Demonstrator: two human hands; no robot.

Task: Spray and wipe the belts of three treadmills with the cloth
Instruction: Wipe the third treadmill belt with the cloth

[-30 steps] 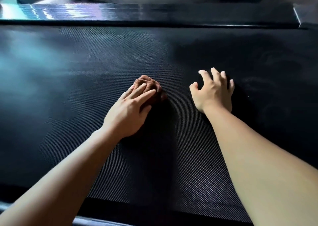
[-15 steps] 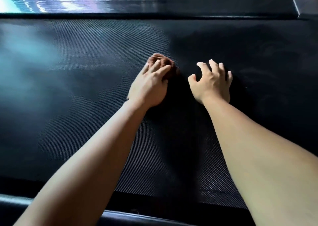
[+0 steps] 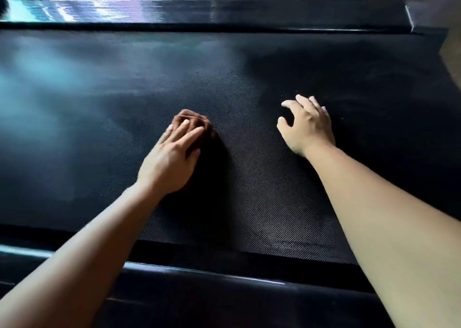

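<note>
Both my hands are out over the black treadmill belt. My left hand lies flat on the bunched brown cloth, fingers straight and close together, pressing it against the belt near its middle. My right hand is well apart to the right, fingers spread and loosely bent, holding nothing; I cannot tell whether the palm touches the belt. A glossy side rail runs along the far edge.
</note>
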